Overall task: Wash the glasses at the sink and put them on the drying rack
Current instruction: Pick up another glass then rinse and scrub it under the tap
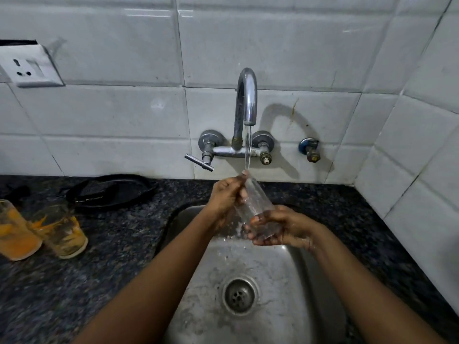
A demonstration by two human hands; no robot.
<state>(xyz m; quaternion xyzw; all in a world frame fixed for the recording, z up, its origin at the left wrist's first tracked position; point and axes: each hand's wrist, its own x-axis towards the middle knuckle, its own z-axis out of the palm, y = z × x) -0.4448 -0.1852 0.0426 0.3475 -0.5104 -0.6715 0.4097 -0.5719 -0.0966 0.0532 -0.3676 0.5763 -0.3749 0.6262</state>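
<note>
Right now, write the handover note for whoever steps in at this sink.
Left hand grips the clear glass near its rim; right hand cups its base. The glass is tilted over the sink, rim under the running tap.
Two dirty glasses with orange residue stand on the counter, left of the sink.
Done: none racked that I can see; no drying rack in view.
Left: finish this rinse, rack it, wash the other two.

We hold a clear glass (255, 209) tilted under the tap (246, 100) stream, left hand (227, 194) gripping its upper end, right hand (280, 227) cupping its base above the sink (273, 281). At nine o'clock, two orange-stained glasses (37, 232) stand on the tabletop (99, 256).
</note>
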